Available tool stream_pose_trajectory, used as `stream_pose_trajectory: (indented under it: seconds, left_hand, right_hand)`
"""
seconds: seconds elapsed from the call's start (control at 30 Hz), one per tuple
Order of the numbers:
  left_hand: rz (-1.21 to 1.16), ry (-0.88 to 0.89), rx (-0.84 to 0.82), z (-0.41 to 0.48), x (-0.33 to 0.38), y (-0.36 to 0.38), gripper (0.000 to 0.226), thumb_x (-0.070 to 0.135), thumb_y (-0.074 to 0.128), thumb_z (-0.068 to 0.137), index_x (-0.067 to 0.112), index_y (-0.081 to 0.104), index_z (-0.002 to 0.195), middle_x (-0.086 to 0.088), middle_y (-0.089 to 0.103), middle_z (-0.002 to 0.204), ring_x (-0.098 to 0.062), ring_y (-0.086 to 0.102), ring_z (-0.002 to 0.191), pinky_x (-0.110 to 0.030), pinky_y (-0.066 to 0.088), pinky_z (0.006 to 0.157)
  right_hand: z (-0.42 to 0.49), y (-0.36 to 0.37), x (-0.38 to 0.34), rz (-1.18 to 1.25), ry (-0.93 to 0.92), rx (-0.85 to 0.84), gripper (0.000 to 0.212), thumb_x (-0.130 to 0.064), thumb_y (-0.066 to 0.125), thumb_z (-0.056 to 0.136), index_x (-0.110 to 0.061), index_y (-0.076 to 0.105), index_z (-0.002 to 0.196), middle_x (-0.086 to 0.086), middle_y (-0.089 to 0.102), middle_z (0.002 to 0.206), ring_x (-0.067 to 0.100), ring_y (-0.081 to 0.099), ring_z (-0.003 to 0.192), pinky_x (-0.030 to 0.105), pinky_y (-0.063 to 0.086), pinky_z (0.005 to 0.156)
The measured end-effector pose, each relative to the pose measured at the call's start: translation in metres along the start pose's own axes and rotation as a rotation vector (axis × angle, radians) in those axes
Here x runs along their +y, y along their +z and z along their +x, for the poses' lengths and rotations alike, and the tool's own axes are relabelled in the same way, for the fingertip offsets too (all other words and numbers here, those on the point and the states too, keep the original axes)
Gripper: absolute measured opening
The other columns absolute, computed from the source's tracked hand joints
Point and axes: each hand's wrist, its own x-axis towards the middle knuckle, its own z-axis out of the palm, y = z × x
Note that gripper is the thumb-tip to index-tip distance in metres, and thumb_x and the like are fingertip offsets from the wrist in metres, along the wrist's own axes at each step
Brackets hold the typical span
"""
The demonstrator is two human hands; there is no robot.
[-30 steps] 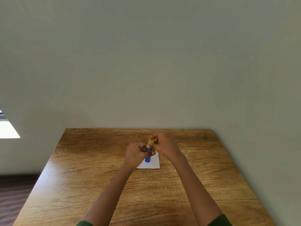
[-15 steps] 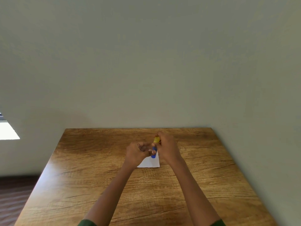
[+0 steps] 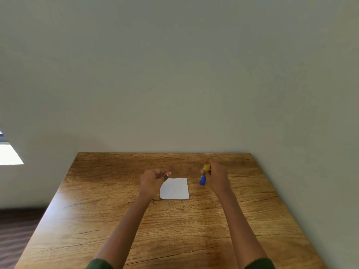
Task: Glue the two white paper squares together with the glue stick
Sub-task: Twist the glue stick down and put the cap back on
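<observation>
Hands have parted: right hand (image 3: 218,176) grasps the glue stick (image 3: 204,176) beside the white paper (image 3: 174,188) on the table (image 3: 97,220); left hand (image 3: 153,178), loosely curled, holds nothing visible; gluing seems finished

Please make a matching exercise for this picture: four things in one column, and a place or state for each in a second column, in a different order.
1. glue stick
2. paper
3. left hand
4. table

A. lies flat between the hands
B. held in the right hand
C. wooden, stands against the wall
D. loosely curled, beside the paper's left edge

Pairs: 1-B, 2-A, 3-D, 4-C
</observation>
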Motion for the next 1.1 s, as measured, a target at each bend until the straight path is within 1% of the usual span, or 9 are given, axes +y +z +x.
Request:
stream_pose_trajectory:
  seconds: [0.07,0.2,0.27,0.37,0.47,0.63,0.77,0.97,1.1]
  left_hand:
    - [0.008,0.006,-0.004,-0.0006,-0.0015,-0.0001,0.018,0.019,0.068,0.082,0.009,0.074,0.096,-0.007,0.072,0.106,-0.004,0.059,0.091,-0.005,0.039,0.067]
    - [0.018,0.0,0.0,-0.0009,-0.002,-0.0007,0.017,0.02,0.067,0.082,0.011,0.074,0.095,-0.005,0.073,0.104,-0.002,0.059,0.089,0.0,0.037,0.062]
    - [0.013,-0.001,-0.003,-0.0007,-0.0015,-0.0008,0.017,0.02,0.067,0.082,0.012,0.074,0.095,-0.004,0.073,0.104,-0.002,0.059,0.09,0.001,0.036,0.061]
    - [0.002,-0.003,-0.006,-0.0011,-0.0003,-0.0011,0.017,0.02,0.068,0.082,0.011,0.074,0.096,-0.005,0.073,0.104,-0.003,0.059,0.091,-0.002,0.037,0.065]
    - [0.005,-0.006,0.0,-0.0013,0.0004,-0.0009,0.017,0.019,0.068,0.082,0.011,0.074,0.096,-0.005,0.073,0.103,-0.005,0.062,0.093,-0.003,0.037,0.066]
    - [0.002,0.0,0.005,-0.0014,0.0026,-0.0004,0.018,0.019,0.068,0.082,0.01,0.073,0.097,-0.006,0.073,0.102,-0.004,0.059,0.088,-0.005,0.038,0.066]
    - [0.008,0.019,0.016,-0.0017,0.0028,-0.0026,0.018,0.02,0.068,0.082,0.009,0.074,0.095,-0.006,0.073,0.101,-0.005,0.062,0.087,-0.013,0.045,0.071]
    - [0.015,0.025,0.016,-0.0006,0.0026,-0.0048,0.018,0.019,0.068,0.081,0.006,0.074,0.091,-0.006,0.074,0.101,-0.003,0.061,0.086,-0.007,0.041,0.065]
    - [0.024,0.024,0.008,-0.0016,0.0015,-0.0045,0.018,0.019,0.068,0.081,0.006,0.074,0.091,-0.006,0.073,0.101,-0.003,0.06,0.085,-0.007,0.041,0.064]
  right_hand:
    - [0.0002,0.0003,0.0013,-0.002,-0.021,-0.013,0.019,-0.005,0.062,0.085,-0.008,0.058,0.103,-0.003,0.06,0.08,0.011,0.055,0.07,0.015,0.041,0.059]
    - [0.0008,0.0008,0.0055,-0.031,-0.023,-0.049,0.023,-0.012,0.063,0.085,-0.011,0.055,0.106,0.002,0.064,0.086,0.018,0.061,0.077,0.032,0.052,0.067]
    - [0.0005,0.0014,0.007,-0.062,-0.017,-0.071,0.027,-0.016,0.065,0.083,-0.013,0.053,0.107,0.007,0.065,0.089,0.022,0.062,0.08,0.036,0.054,0.069]
    - [-0.0007,0.0008,0.0072,-0.095,-0.019,-0.084,0.032,-0.019,0.066,0.082,-0.014,0.052,0.11,0.006,0.064,0.09,0.021,0.06,0.082,0.034,0.052,0.068]
    - [-0.0013,0.0002,0.0074,-0.09,-0.027,-0.094,0.034,-0.018,0.068,0.081,-0.015,0.053,0.111,0.005,0.064,0.093,0.021,0.06,0.085,0.034,0.052,0.071]
    - [0.0003,-0.0019,0.0073,-0.088,-0.03,-0.108,0.036,-0.016,0.07,0.079,-0.017,0.053,0.112,0.007,0.065,0.1,0.02,0.061,0.086,0.035,0.054,0.073]
    - [0.0015,-0.0023,0.006,-0.096,-0.034,-0.116,0.041,-0.019,0.072,0.078,-0.018,0.052,0.113,0.005,0.064,0.105,0.02,0.06,0.09,0.033,0.053,0.075]
    - [0.0016,-0.0032,0.0063,-0.11,-0.025,-0.131,0.042,-0.02,0.073,0.076,-0.018,0.053,0.113,0.005,0.065,0.104,0.021,0.06,0.092,0.036,0.054,0.077]
    - [0.0007,-0.0035,0.0072,-0.107,-0.012,-0.134,0.043,-0.021,0.074,0.076,-0.018,0.054,0.113,0.004,0.064,0.106,0.02,0.059,0.094,0.033,0.052,0.077]
